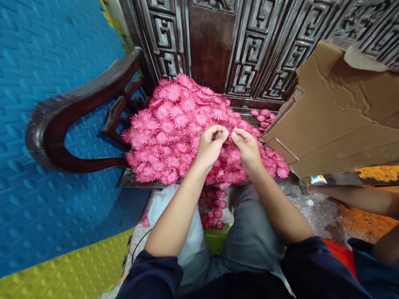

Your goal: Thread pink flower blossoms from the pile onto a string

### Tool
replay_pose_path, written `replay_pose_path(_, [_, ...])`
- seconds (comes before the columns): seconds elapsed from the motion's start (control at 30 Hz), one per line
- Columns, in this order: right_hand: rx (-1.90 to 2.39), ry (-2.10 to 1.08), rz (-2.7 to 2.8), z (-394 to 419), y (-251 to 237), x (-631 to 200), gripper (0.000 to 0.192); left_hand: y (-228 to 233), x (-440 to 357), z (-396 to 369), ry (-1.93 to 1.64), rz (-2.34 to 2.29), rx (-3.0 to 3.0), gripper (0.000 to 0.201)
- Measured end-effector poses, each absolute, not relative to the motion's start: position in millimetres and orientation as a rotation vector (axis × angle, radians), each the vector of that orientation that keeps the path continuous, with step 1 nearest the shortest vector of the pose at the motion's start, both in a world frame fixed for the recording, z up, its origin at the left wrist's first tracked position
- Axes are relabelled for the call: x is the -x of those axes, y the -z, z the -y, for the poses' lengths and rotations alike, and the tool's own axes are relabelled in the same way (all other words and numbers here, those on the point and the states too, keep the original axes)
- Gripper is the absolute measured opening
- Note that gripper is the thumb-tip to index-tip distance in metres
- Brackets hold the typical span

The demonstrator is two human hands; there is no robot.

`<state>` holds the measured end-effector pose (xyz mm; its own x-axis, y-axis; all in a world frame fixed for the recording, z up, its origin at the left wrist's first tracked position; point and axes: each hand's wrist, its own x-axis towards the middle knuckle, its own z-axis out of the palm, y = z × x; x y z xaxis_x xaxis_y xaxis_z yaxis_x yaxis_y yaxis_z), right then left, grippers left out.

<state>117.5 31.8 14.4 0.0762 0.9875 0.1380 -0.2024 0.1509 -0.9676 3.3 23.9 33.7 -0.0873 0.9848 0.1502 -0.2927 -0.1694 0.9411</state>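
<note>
1. Dark navy sleeves [149, 272] and grey trousers [252, 236] lie nearest the camera; both forearms reach forward from them over the lap.
2. Between the knees sits a green container [216, 241] holding a small batch of pink fabric flower heads [213, 207]; a white plastic bag [174, 207] lies just beside it.
3. A large heap of pink daisy-shaped fabric flowers [174, 128] covers the seat of a dark carved wooden chair [81, 108]. Judged from the quantities, only a small share has reached the green container and most of the heap is left to handle.
4. Left hand [212, 145]: wrist bent slightly upward, fingers curled narrow, thumb and fingertips pinched at the top of the heap. It appears to grip a single pink flower piece [230, 131], though the item is partly hidden.
5. Right hand [247, 147]: mirrored pose, fingers closed narrow, pinching the same piece, fingertips almost touching those of the left hand.
6. A torn brown cardboard sheet [336, 112] leans over the right of the seat, touching the heap's edge.
7. Another person's bare forearm [358, 199] crosses at lower right, beside orange flower material [377, 172], well apart from the two working hands.
</note>
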Motion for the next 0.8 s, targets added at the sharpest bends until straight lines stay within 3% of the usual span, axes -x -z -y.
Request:
replay_pose_path(0.27, [0.905, -1.141, 1.126, -23.0, -20.1, -112.5, 0.024, -36.2, -2.1, -25.1, -1.434, -0.890, -0.941, 0.016])
replay_pose_path(0.57, [1.058, -0.815, 1.283, -24.9, -16.4, -117.9, 0.011, -34.6, -2.3, -25.1, -1.468, -1.037, -0.912, 0.007])
replay_pose_path(0.8, [1.064, -0.769, 1.263, -21.5, -20.3, -117.7, 0.010, -33.7, 1.2, -25.0, -1.449, -1.065, -1.040, 0.009])
